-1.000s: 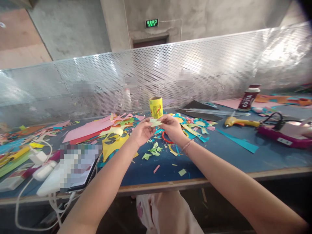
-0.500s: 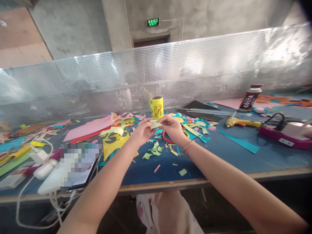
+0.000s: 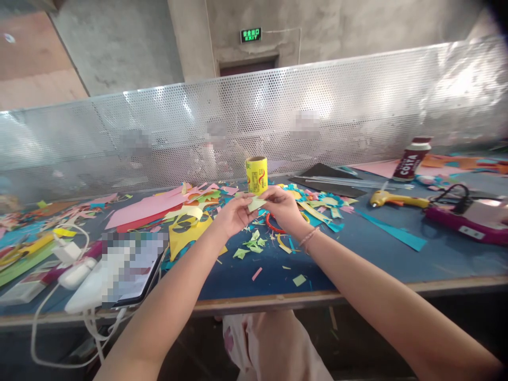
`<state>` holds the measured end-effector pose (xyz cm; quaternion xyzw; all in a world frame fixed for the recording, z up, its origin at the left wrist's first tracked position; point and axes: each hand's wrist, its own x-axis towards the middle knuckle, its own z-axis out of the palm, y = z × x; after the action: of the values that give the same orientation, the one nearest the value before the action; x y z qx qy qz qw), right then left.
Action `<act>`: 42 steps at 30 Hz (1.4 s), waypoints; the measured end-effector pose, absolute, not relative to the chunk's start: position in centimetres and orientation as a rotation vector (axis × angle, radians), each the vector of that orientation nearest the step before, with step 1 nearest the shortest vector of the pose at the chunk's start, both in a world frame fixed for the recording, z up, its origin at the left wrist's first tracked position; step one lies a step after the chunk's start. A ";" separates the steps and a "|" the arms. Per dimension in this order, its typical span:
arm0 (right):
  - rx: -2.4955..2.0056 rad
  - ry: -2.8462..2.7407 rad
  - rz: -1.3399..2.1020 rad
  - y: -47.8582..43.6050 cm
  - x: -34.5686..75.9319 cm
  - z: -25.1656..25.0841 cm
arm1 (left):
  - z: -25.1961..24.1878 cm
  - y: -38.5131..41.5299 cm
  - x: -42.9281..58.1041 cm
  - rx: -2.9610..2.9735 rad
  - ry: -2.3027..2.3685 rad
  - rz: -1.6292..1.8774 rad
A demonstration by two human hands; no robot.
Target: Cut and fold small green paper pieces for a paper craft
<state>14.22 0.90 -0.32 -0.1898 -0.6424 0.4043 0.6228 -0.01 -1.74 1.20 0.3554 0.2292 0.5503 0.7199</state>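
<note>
Between the fingertips of both hands is a small piece of pale green paper (image 3: 256,203), held above the table. My left hand (image 3: 237,215) is closed on its left side, thumb and fingers pinching it. From the right, my right hand (image 3: 284,209) pinches its other edge. Just behind the hands stands a yellow cardboard tube (image 3: 257,174) with printed lettering. Below them lie several green paper scraps (image 3: 254,244). A red ring (image 3: 273,224) is partly covered by my right hand. Yellow cut paper (image 3: 189,237) with dark ovals lies left of my left hand.
At the right are a yellow glue gun (image 3: 399,199), a purple power strip (image 3: 468,223) and a brown bottle (image 3: 411,160). A tablet (image 3: 137,280) and white cables are at the left front. Pink paper sheets (image 3: 146,208) lie behind. A perforated metal screen (image 3: 166,137) borders the back.
The green paper has turned between my fingers and now shows as one flat, pointed piece. Both hands stay in nearly the same place, and the view has shifted slightly.
</note>
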 end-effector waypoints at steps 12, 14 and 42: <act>-0.432 -1.475 0.933 1.0 14.2 -0.5 | 0.9 -1.5 0.1 0.802 0.514 1.221; -0.439 -1.470 0.938 1.1 14.2 -0.6 | 0.8 -1.5 0.1 0.810 0.496 1.220; -0.441 -1.383 0.961 1.6 14.4 -0.8 | 1.1 -2.2 0.4 0.780 0.480 1.188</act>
<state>14.38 1.65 -0.81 -0.1935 -0.6075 0.4221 0.6445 0.36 -2.16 1.06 0.3545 0.2182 0.5397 0.7318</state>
